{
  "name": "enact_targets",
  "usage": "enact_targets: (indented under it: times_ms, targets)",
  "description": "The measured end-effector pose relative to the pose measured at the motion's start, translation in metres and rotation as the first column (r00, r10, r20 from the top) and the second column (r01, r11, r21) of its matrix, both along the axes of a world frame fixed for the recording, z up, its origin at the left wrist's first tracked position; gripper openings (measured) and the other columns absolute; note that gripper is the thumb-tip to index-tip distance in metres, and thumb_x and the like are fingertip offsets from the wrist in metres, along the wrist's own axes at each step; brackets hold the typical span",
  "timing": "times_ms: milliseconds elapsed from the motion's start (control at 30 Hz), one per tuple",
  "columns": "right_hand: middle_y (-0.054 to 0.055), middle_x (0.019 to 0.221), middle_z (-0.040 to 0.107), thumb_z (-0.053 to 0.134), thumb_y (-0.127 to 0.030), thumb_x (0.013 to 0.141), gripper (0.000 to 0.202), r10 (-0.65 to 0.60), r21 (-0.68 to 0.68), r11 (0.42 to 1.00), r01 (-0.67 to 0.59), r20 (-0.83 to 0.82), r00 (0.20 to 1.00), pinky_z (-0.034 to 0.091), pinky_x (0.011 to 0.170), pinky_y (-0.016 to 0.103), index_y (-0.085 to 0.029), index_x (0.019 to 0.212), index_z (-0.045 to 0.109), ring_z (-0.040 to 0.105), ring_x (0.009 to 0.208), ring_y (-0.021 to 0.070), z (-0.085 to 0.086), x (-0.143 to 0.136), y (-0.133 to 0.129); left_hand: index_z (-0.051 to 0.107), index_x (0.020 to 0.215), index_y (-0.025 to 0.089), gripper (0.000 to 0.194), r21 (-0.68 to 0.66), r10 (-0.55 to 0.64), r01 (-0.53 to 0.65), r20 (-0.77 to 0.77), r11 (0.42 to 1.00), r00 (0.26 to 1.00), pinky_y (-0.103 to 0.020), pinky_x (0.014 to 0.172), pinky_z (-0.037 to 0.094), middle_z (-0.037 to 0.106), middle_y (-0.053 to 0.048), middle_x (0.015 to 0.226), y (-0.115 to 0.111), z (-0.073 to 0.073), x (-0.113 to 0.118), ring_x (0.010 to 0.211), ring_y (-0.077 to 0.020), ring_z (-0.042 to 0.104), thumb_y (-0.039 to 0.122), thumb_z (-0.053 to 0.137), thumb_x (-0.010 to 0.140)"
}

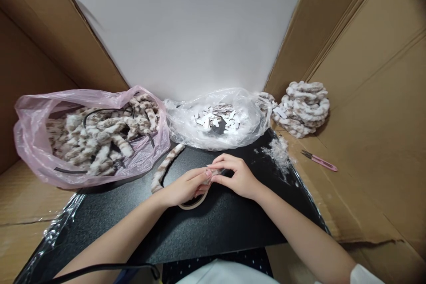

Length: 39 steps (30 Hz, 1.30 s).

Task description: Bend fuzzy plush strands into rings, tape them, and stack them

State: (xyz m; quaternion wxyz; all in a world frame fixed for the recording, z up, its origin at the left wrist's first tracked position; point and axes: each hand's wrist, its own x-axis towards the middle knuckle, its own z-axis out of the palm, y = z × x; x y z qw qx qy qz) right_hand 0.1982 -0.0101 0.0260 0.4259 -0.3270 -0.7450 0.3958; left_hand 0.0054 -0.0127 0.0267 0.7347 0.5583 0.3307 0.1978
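Both hands meet mid-table | left hand (184, 187), right hand (237, 176) pinch furry headband (165, 166) end (fingertips touching) | tape roll (193, 203) beneath

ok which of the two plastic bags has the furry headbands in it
The pink plastic bag on the left: it is stuffed with spotted furry headbands. The clear plastic bag beside it holds small white tags instead.
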Motion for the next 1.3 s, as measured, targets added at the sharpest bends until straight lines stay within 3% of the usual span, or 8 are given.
enact_targets:
  times_ms: [300, 533, 733, 900, 1067, 1133, 1200, 1300]
  targets:
    - [0.004, 0.085, 0.070, 0.069, -0.017, 0.079, 0.010, -0.020, -0.014, 1.000, 0.019, -0.052, 0.998, 0.054, 0.073, 0.028, -0.022, 0.082, 0.076, 0.067, 0.078, 0.0154, -0.004, -0.008, -0.004, 0.054, 0.084, 0.015, 0.025, -0.187, -0.008, 0.001, -0.039, 0.982, 0.999, -0.023, 0.060, 0.037, 0.057, -0.003, 0.079, 0.002, 0.003, -0.009, 0.062, -0.0090, 0.046, 0.039, 0.059, 0.082]
    - [0.004, 0.083, 0.073, 0.067, -0.015, 0.078, 0.011, -0.051, -0.032, 0.998, 0.049, -0.059, 0.997, 0.053, 0.071, 0.029, -0.022, 0.082, 0.075, 0.068, 0.077, 0.0165, -0.007, -0.010, -0.003, 0.046, 0.088, 0.017, 0.035, -0.223, 0.098, -0.084, 0.051, 0.971, 0.994, -0.018, 0.051, 0.027, 0.044, 0.004, 0.069, -0.003, -0.001, -0.001, 0.054, -0.0048, 0.036, 0.048, 0.061, 0.083]
    - [0.004, 0.089, 0.070, 0.075, -0.020, 0.070, 0.014, -0.112, -0.226, 0.972, 0.063, -0.209, 0.971, 0.055, 0.074, 0.029, -0.019, 0.083, 0.073, 0.066, 0.080, 0.0161, -0.012, -0.008, 0.001, 0.037, 0.109, 0.024, 0.037, -0.246, 0.167, -0.127, 0.149, 0.961, 0.975, -0.014, 0.047, 0.018, 0.033, 0.009, 0.064, -0.001, 0.003, -0.001, 0.050, -0.0035, 0.023, 0.042, 0.061, 0.086]
    - [0.005, 0.090, 0.067, 0.071, -0.018, 0.071, 0.006, -0.166, -0.244, 0.963, 0.115, -0.202, 0.965, 0.054, 0.075, 0.029, -0.019, 0.077, 0.072, 0.065, 0.082, 0.0155, -0.018, -0.007, 0.005, 0.036, 0.102, 0.025, 0.032, -0.288, 0.257, -0.194, 0.199, 0.938, 0.946, -0.013, 0.045, 0.016, 0.032, 0.010, 0.060, 0.000, 0.007, 0.001, 0.046, -0.0035, 0.021, 0.032, 0.061, 0.083]
    - [0.005, 0.086, 0.066, 0.066, -0.017, 0.075, 0.005, -0.249, -0.161, 0.959, 0.234, -0.074, 0.966, 0.051, 0.067, 0.028, -0.018, 0.076, 0.070, 0.061, 0.073, 0.0141, -0.015, -0.002, 0.005, 0.041, 0.076, 0.019, 0.015, -0.224, 0.321, -0.273, 0.217, 0.936, 0.922, -0.015, 0.043, 0.015, 0.031, 0.008, 0.057, 0.005, 0.013, -0.001, 0.044, -0.0035, 0.022, 0.022, 0.056, 0.080]
    - [0.004, 0.082, 0.065, 0.066, -0.017, 0.076, 0.005, -0.177, -0.068, 0.981, 0.180, 0.043, 0.983, 0.050, 0.068, 0.029, -0.019, 0.079, 0.070, 0.059, 0.073, 0.0144, -0.012, -0.001, 0.001, 0.044, 0.067, 0.016, 0.014, -0.157, 0.343, -0.315, 0.200, 0.936, 0.918, -0.016, 0.042, 0.016, 0.034, 0.006, 0.056, 0.010, 0.016, -0.008, 0.044, -0.0037, 0.025, 0.020, 0.054, 0.076]
    - [0.005, 0.089, 0.065, 0.072, -0.022, 0.074, 0.013, -0.029, 0.040, 0.999, 0.021, 0.205, 0.978, 0.048, 0.079, 0.034, -0.020, 0.087, 0.070, 0.057, 0.083, 0.0174, -0.009, -0.001, -0.005, 0.048, 0.063, 0.015, 0.012, -0.084, 0.361, -0.352, 0.165, 0.932, 0.918, -0.017, 0.043, 0.019, 0.035, 0.004, 0.055, 0.016, 0.020, -0.018, 0.045, -0.0046, 0.028, 0.020, 0.053, 0.073]
    - [0.008, 0.115, 0.060, 0.076, -0.030, 0.072, 0.028, 0.128, 0.144, 0.966, -0.213, 0.449, 0.884, 0.038, 0.099, 0.045, -0.022, 0.099, 0.069, 0.048, 0.111, 0.0250, -0.009, -0.005, -0.012, 0.056, 0.062, 0.014, 0.013, 0.081, 0.347, -0.349, 0.038, 0.934, 0.937, -0.019, 0.045, 0.022, 0.036, 0.003, 0.051, 0.026, 0.025, -0.035, 0.047, -0.0073, 0.031, 0.021, 0.050, 0.071]
